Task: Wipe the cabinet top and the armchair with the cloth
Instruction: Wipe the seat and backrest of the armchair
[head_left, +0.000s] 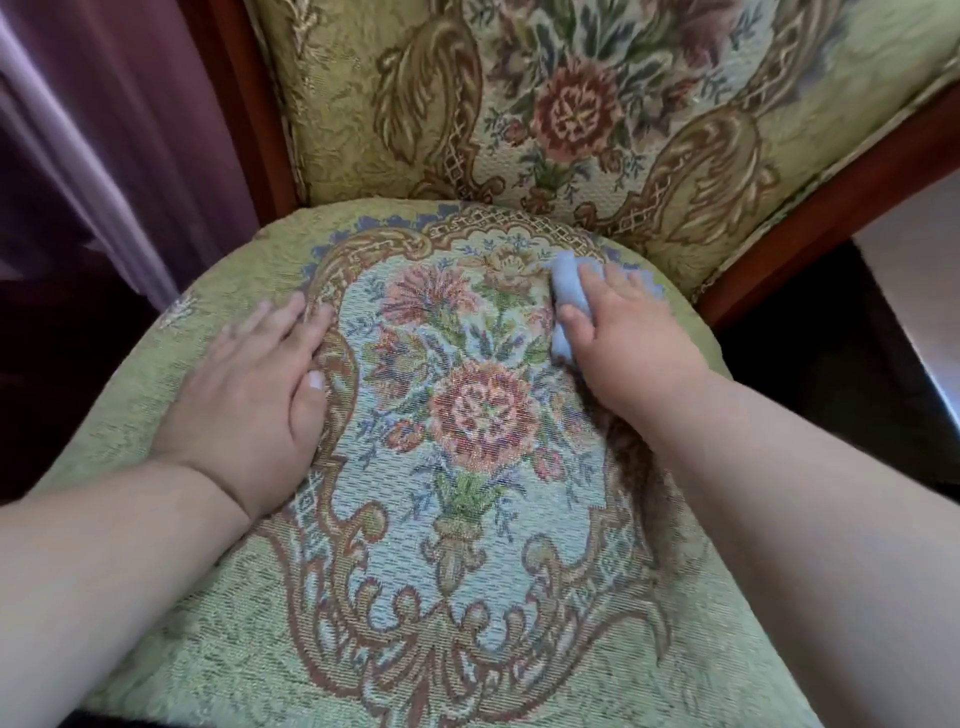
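Both forearms enter from bottom edge, nearest the cam. L hand (254, 395) lies flat, palm down, fingers spread/open, on seat cushion (218, 613) at approx 9 o'clock of the floral medallion; holds nothing. R hand (623, 338) at approx 1–2 o'clock of medallion, fingers curled over a bunched light-blue cloth (563, 296), pressing it onto seat fabric. Cloth pokes out past thumb + fingertips; rest hidden under palm. Armchair (571, 114): green/gold tapestry, red flowers, backrest at 12 o'clock, reddish wood frame (831, 208) along 2 o'clock side. Purple curtain (104, 130) at 10 o'clock. Cabinet top not in frame.
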